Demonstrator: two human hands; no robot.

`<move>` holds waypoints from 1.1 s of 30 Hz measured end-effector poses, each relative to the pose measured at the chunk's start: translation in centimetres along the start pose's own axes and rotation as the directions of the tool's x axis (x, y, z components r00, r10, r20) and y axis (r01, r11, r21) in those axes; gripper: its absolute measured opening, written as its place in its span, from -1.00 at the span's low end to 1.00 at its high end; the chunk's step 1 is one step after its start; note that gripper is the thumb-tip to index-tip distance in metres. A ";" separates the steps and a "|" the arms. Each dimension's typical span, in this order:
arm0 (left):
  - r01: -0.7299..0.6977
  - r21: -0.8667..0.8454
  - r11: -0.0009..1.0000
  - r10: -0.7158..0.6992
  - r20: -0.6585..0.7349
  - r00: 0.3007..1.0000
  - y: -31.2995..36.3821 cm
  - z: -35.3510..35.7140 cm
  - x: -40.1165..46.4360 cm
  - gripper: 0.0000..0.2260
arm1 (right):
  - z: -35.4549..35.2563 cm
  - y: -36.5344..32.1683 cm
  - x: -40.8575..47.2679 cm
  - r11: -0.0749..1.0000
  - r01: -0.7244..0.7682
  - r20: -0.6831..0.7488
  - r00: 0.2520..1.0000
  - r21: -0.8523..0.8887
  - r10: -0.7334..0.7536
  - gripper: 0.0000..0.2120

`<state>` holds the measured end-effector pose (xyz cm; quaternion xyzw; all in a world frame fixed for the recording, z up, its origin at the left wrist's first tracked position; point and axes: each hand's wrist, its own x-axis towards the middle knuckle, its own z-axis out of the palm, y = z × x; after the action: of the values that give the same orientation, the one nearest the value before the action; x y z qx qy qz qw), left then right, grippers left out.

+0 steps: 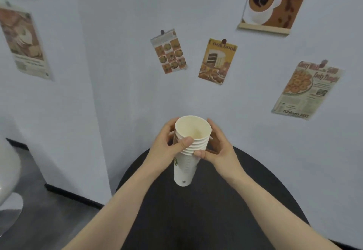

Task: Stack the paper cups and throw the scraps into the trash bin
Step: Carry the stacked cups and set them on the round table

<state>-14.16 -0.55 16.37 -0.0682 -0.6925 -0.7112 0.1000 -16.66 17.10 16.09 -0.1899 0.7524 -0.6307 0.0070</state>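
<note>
**Both hands grip a nested stack of paper cups above a dark round bench**

Two bare forearms reach up from the bottom edge, nearest the lens, toward the middle of the view. The left hand curls its fingers round the upper part of a stack of paper cups, thumb pressed across the ridged rims on the near side. The right hand grasps the same stack from the other side, thumb lying just below the rims and the remaining fingers wrapped behind the cups. The stack is held upright, slightly tilted, its open mouth facing the camera; several white rims sit nested one inside another, and the lowest cup shows a small green mark on its left side and fine printing down its wall. Something brown shows behind the cups between the hands; what it is cannot be told.

Beneath the hands lies a black round bench. Behind it rises a pale wall carrying a coffee cup wall hanging, a cookbook poster, a checkered food print and a newspaper-style cookie advertisement. A white chair stands at far left on the grey floor.
</note>
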 end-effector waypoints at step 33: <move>0.084 0.370 0.925 -0.224 0.353 0.908 -13.8 -4.2 23.7 -0.33 | 2.6 9.3 19.2 0.835 -0.506 -0.160 0.862 -0.216 0.481 -0.15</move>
<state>-40.27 -5.56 8.43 -0.1335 -0.8159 -0.5560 -0.0864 -36.41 10.19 11.09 0.0430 0.8487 -0.5159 0.1082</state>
